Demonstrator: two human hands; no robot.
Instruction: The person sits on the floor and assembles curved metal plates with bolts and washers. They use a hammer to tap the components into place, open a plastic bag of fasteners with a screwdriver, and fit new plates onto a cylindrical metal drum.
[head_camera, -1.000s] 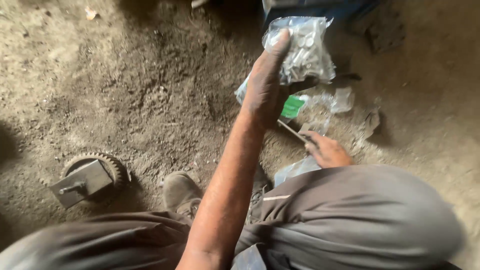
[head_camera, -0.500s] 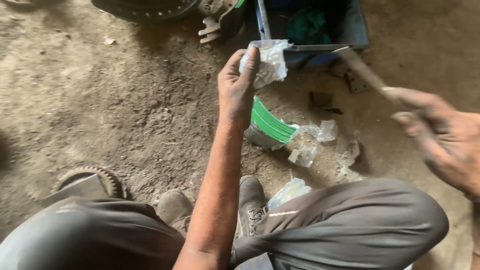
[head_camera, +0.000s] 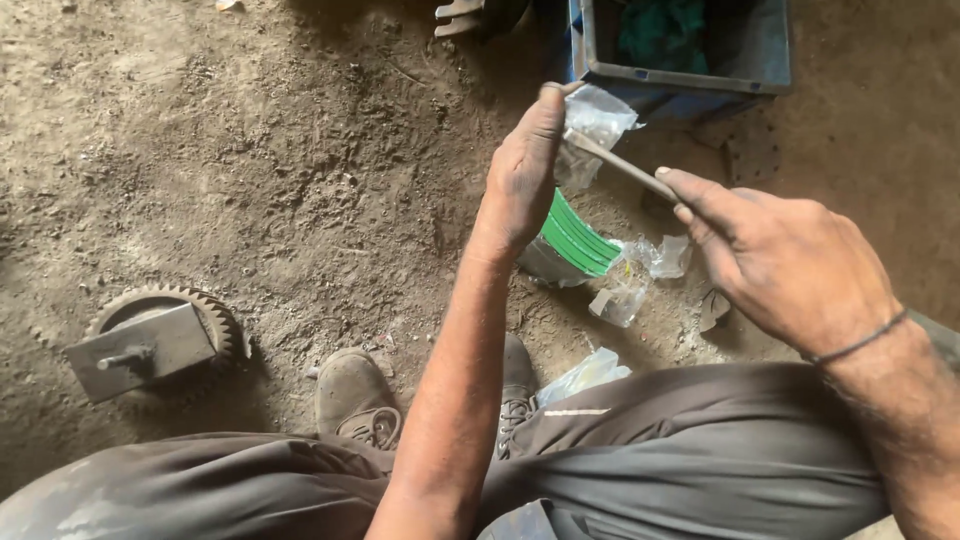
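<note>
A small clear plastic bag (head_camera: 600, 115) was held pinched in the fingers of the left hand (head_camera: 522, 175), raised above a dirt floor (head_camera: 300, 180) just in front of a blue metal box (head_camera: 690, 70). A thin metal rod (head_camera: 620, 165) was gripped between the thumb and fingers of the right hand (head_camera: 790, 265), its far tip laid against the bag where the left fingers were closed on it. A dark cord bracelet (head_camera: 855, 345) was worn on the right wrist.

Below the two hands, on the floor, a round container with a green rim (head_camera: 570, 245) was seen tilted on its side, with crumpled scraps of clear plastic (head_camera: 640, 275) scattered just beside it. Another clear wrapper (head_camera: 585, 375) lay against the knee of grey trousers (head_camera: 680, 460). A worn, dusty shoe (head_camera: 355, 395) was planted on the floor between the knees, and a second shoe (head_camera: 517, 385) was partly hidden behind the left forearm.

Well apart to the left, a toothed gear wheel (head_camera: 195, 310) rested flat in the dirt, with a grey metal block and stub shaft (head_camera: 140, 350) lying over it. Green cloth (head_camera: 660, 25) was visible inside the blue box.
</note>
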